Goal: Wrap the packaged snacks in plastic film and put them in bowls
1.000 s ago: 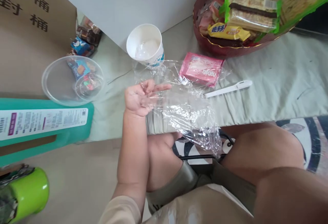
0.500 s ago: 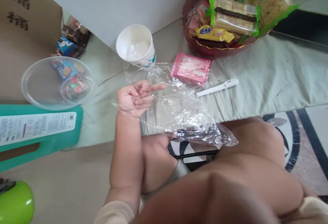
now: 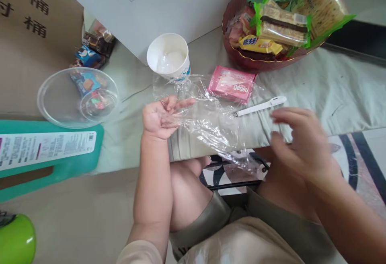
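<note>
A pale green cloth (image 3: 316,91) covers the low table, with patterned dark-and-white floor showing under its near edge and a grey board bearing faint handwriting leaning behind it. Taking the white paper cup (image 3: 169,58) as the landmark: a brown cardboard box (image 3: 27,26) printed with dark Chinese characters stands far to its left, and a teal jug (image 3: 51,151) with a white label of small unreadable print lies below-left of it. To the cup's upper right sits a dark red basket (image 3: 256,56) heaped with snack packs, one yellow pack carrying Chinese lettering. A clear plastic bowl (image 3: 76,97) rests left of the cup. Just below the cup spreads the crumpled clear plastic wrap (image 3: 211,123), trailing over the table edge. The left hand (image 3: 159,117), palm up with fingers loosely curled, pinches the wrap's left end. The right hand (image 3: 298,143), blurred, hangs half open right of the wrap, holding nothing. A pink packet (image 3: 232,85) reading "nabati" lies right of the cup, a white pen (image 3: 261,106) beyond it.
</note>
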A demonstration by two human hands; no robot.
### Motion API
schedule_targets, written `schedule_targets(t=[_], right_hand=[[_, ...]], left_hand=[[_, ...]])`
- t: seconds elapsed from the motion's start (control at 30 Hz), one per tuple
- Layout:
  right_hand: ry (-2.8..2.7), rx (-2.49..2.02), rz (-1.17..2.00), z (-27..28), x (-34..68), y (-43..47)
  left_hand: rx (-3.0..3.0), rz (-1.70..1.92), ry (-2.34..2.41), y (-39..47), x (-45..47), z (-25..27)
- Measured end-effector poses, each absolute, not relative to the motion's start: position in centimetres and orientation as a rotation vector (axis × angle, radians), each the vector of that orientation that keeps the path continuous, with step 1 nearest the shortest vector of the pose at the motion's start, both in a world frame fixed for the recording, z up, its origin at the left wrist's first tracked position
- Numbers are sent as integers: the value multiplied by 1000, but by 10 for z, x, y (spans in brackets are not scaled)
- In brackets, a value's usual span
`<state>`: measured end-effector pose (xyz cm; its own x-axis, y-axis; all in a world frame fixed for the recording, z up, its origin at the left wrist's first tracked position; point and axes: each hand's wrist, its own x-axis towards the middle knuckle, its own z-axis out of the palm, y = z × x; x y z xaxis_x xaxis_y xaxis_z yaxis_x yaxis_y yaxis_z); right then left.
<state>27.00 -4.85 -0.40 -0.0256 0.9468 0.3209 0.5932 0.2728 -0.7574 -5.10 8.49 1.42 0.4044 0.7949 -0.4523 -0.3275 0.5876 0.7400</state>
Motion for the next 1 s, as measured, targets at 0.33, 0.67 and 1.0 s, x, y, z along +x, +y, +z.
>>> schedule_targets(t=[0.33,0.67,1.0], right_hand=[[-1570,-1074,391,-23,208,-27],[-1475,-1263,669,-31,251,-59],[-1612,-1196,712,-32,292,-63]], left_hand=[[524,853,1107,81,-63,10],[1726,850,1158,15,-79,22],[1993,898,1342,-27,-65,0]])
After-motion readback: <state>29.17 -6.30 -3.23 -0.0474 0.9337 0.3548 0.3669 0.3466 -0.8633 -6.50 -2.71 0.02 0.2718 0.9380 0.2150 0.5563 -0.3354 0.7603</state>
